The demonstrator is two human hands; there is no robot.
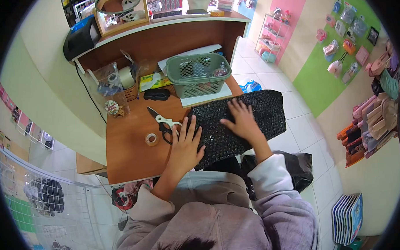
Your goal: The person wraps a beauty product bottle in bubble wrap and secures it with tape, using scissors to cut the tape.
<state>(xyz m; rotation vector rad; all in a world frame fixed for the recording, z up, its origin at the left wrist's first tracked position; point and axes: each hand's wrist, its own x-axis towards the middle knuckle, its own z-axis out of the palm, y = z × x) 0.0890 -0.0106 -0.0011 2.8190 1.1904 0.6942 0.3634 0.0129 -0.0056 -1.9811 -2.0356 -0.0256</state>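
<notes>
Black bubble wrap [219, 138], probably soft and best gripped edgewise, is touching my spread left hand [186, 145] and right hand [245, 123].

A green basket [199, 90] is set on a white sheet [210, 98], with a yellow packet [150, 81] and a black case [156, 94] laid beside it. Small packaged accessories [349, 46] are hung on a green wall panel [310, 79]; a wire rack [273, 31] is stocked with goods.

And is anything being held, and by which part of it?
Nothing appears gripped: the right hand lies spread on the black bubble wrap, the left hand at its left edge.
</notes>
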